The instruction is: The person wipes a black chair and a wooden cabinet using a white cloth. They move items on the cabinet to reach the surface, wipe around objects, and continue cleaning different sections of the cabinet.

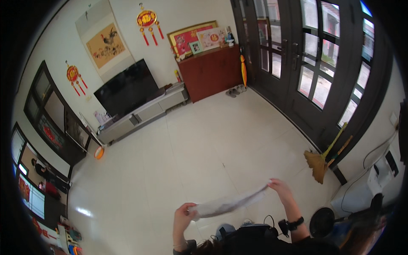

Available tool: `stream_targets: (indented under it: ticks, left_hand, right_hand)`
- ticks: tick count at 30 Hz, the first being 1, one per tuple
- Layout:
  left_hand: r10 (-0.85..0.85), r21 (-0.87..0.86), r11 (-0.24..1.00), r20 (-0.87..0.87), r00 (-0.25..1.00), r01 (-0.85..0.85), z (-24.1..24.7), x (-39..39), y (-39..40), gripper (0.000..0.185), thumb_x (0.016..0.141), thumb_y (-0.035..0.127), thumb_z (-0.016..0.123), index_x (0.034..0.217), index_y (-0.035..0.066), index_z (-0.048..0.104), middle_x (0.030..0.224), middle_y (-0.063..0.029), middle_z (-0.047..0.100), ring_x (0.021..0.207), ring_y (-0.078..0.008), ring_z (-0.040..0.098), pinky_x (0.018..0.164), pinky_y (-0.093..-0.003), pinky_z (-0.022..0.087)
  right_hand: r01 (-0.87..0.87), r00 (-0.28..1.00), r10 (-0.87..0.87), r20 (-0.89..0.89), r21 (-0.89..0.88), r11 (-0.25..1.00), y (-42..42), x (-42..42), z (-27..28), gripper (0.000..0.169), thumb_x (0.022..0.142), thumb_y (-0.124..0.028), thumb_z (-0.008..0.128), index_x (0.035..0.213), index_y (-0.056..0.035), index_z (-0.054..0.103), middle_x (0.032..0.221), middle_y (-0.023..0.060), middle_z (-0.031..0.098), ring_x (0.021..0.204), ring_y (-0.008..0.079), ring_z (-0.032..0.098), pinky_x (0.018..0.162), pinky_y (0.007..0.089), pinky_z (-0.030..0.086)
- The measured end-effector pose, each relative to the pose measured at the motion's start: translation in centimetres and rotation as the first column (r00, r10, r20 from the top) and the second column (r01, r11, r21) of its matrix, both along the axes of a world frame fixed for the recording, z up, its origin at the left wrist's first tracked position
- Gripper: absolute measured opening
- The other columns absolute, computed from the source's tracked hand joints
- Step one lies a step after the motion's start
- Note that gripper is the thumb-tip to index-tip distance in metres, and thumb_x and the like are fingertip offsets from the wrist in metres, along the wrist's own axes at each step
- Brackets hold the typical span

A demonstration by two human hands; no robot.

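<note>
A long white piece of cloth (228,205), with a greyish lower edge, stretches between my hands above the tiled floor. Its left end is pinched in my left hand (185,213), between thumb and fingers. My right hand (278,186) grips the other end, held farther out from my body. The strip sags a little in the middle and looks slightly blurred. A black band with a small device (288,225) is on my right wrist. Below the cloth, my shoes and trouser legs (226,229) are partly visible.
Pale floor tiles (204,143) spread ahead. A television (129,89) stands on a low cabinet (153,110), beside a reddish-brown cabinet (212,75). Dark glazed doors (288,83) rise at the right, near a straw broom (317,162). A person (47,175) appears through the left doorway.
</note>
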State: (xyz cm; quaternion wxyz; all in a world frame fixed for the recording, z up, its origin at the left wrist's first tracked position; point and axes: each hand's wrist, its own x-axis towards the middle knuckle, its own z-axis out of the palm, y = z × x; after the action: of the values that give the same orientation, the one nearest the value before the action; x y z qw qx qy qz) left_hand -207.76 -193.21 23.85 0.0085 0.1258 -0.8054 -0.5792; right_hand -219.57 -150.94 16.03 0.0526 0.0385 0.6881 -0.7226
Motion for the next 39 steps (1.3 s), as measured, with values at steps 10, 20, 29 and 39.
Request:
stream_targets:
  ticks: [10, 20, 29, 39]
  left_hand:
    - [0.254, 0.266, 0.914, 0.217, 0.943, -0.307, -9.1, -14.9, -14.1, 0.053, 0.078, -0.007, 0.062, 0.131, -0.003, 0.057, 0.120, -0.0161, 0.064, 0.108, -0.0232, 0.062, 0.094, -0.0322, 0.049]
    - [0.015, 0.779, 0.568, 0.312, 0.950, -0.265, -4.4, -51.4, -14.6, 0.050, 0.088, -0.001, 0.061, 0.136, -0.006, 0.047, 0.124, -0.0208, 0.060, 0.112, -0.0286, 0.061, 0.094, -0.0368, 0.052]
    - [-0.498, 0.846, 0.440, 0.510, 0.701, -0.302, -20.5, -76.2, -10.6, 0.028, 0.093, 0.010, 0.059, 0.118, -0.002, 0.063, 0.115, -0.0126, 0.068, 0.106, -0.0229, 0.066, 0.093, -0.0385, 0.055]
    - [-0.249, 0.503, 0.815, -0.143, 0.958, 0.287, 1.3, -109.3, -13.4, 0.015, 0.092, 0.005, 0.061, 0.106, 0.011, 0.063, 0.076, 0.0091, 0.053, 0.066, -0.0017, 0.047, 0.057, -0.0191, 0.036]
  right_hand:
    - [-0.424, 0.853, 0.475, 0.215, -0.246, 0.872, -16.6, -25.3, -1.9, 0.022, 0.090, -0.023, 0.068, 0.094, -0.0022, 0.070, 0.094, 0.0021, 0.068, 0.092, 0.0115, 0.060, 0.086, 0.0283, 0.044]
    - [0.367, 0.806, 0.107, 0.582, -0.634, 0.681, -16.1, -43.9, 1.1, 0.016, 0.091, -0.015, 0.062, 0.097, -0.0003, 0.064, 0.086, 0.0071, 0.067, 0.075, 0.0199, 0.066, 0.078, 0.0357, 0.056]
    - [0.502, 0.802, 0.133, 0.582, -0.777, 0.380, -10.9, -57.2, -8.9, 0.014, 0.095, -0.012, 0.058, 0.086, -0.0027, 0.062, 0.053, -0.0047, 0.052, 0.041, 0.0039, 0.044, 0.051, 0.0165, 0.049]
    - [-0.067, 0.992, -0.001, -0.130, -0.520, 0.852, -10.2, -99.2, 7.9, 0.028, 0.086, -0.009, 0.065, 0.113, -0.0015, 0.067, 0.102, 0.0007, 0.069, 0.087, 0.0085, 0.063, 0.074, 0.0218, 0.051]
